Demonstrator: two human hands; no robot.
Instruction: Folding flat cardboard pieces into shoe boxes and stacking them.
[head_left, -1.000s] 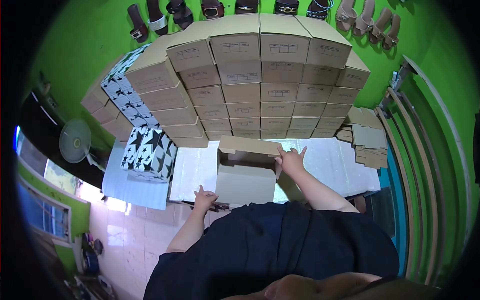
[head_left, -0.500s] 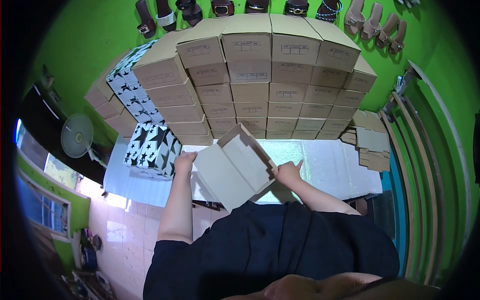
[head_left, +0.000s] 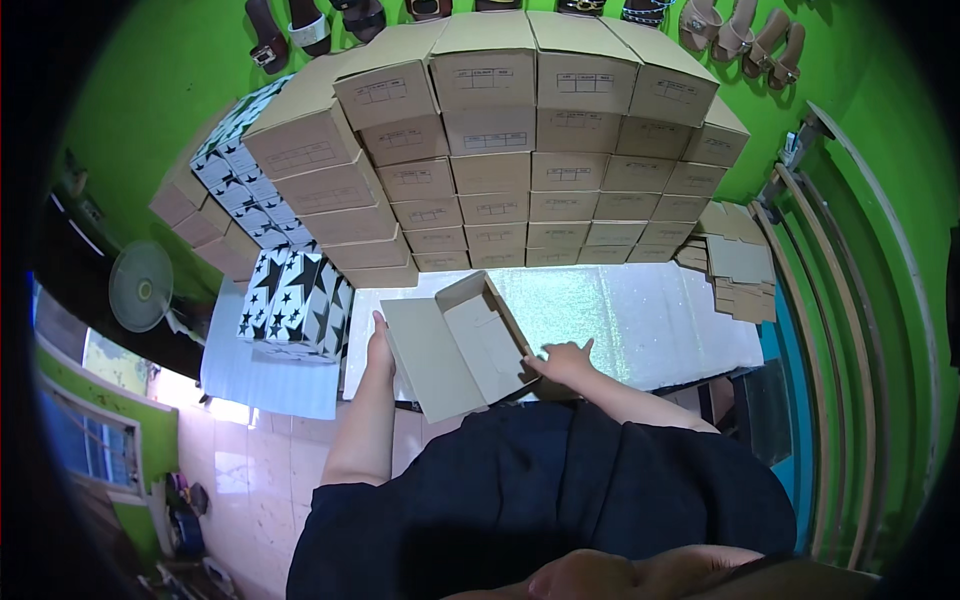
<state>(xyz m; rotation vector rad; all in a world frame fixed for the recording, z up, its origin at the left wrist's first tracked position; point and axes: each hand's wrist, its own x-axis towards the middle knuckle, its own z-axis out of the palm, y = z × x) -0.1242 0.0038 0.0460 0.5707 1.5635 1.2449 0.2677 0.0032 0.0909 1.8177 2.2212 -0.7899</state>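
Note:
An open cardboard shoebox (head_left: 490, 340) sits tilted at the near edge of the white table, its hinged lid (head_left: 432, 358) folded out to the left. My right hand (head_left: 562, 364) grips the box's right wall near the front corner, with one finger sticking out. Beside the lid's left edge is my left hand (head_left: 380, 348), its fingers stretched upward. Whether its palm touches the lid I cannot tell. The box has nothing visible in it.
Stacked brown boxes (head_left: 490, 205) line the back of the table (head_left: 660, 320). Star-patterned boxes (head_left: 295, 305) stand at the left, flattened cardboard (head_left: 742, 262) lies at the right. Sandals (head_left: 700, 25) hang on the green wall; a fan (head_left: 140, 286) is far left.
The box has turned more upright and come down slightly, its lid swinging rightward. My left hand has shifted right and straightened its fingers; my right hand has moved a little left and down.

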